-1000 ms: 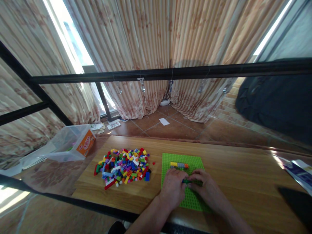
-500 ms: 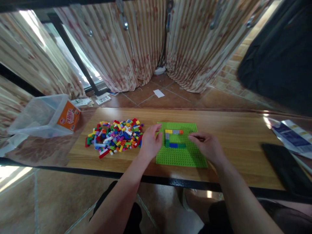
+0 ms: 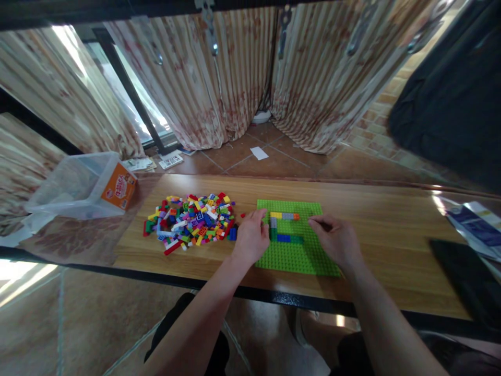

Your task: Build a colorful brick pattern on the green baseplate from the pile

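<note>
A bright green baseplate (image 3: 309,256) lies flat on the wooden table (image 3: 391,245). On it stand a row of yellow, grey and orange bricks (image 3: 284,215) and a lower row with a blue brick (image 3: 284,238). My left hand (image 3: 250,241) rests at the plate's left edge, its fingers curled loosely, nothing visible in them. My right hand (image 3: 336,241) lies on the plate's right part, fingers bent inward; whether it holds a piece I cannot tell. A heap of mixed coloured bricks (image 3: 191,222) sits to the left of the plate.
A clear plastic tub with an orange label (image 3: 84,185) stands at the table's left end. At the right lie a printed booklet (image 3: 475,227) and a dark flat object (image 3: 465,277). Curtains (image 3: 235,78) hang behind; a dark bag (image 3: 454,99) is at the far right.
The view dropped from the curtains to the table. Both hands came off the middle of the plate and moved apart, the left toward the brick heap, then back to the plate's edge.
</note>
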Demonstrator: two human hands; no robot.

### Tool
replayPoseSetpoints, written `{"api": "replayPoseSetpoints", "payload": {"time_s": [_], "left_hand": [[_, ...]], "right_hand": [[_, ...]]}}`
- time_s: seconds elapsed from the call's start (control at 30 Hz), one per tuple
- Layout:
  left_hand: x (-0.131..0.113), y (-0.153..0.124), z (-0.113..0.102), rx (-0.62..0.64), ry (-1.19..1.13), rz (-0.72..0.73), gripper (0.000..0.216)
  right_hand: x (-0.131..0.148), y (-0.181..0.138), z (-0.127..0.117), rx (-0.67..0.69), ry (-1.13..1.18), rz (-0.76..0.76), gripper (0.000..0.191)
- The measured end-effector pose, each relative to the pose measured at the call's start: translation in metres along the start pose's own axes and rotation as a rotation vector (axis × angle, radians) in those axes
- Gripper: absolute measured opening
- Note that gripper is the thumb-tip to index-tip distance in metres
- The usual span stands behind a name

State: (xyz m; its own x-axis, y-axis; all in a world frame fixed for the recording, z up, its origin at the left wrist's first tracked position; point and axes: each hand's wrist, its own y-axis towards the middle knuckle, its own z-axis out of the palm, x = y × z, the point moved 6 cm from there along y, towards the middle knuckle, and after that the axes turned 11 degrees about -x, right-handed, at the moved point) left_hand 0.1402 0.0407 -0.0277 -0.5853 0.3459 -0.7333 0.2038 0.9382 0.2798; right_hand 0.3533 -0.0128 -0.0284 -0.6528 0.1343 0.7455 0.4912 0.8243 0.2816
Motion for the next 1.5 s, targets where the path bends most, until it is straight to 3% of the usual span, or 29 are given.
{"api": "replayPoseSetpoints", "payload": {"time_s": [1.2,1.5], "left_hand": [[-0.009,-0.015,0.005,0.078,0.075,0.087,0.041],[-0.011,-0.016,0.002,0.084,0.075,0.054,0.042]], "right_hand": [[-0.003,-0.002,0.022,0.009,-0.168,-0.126,0.034],[-0.010,0.001,0.034,0.052,-0.204,-0.075,0.042]]}}
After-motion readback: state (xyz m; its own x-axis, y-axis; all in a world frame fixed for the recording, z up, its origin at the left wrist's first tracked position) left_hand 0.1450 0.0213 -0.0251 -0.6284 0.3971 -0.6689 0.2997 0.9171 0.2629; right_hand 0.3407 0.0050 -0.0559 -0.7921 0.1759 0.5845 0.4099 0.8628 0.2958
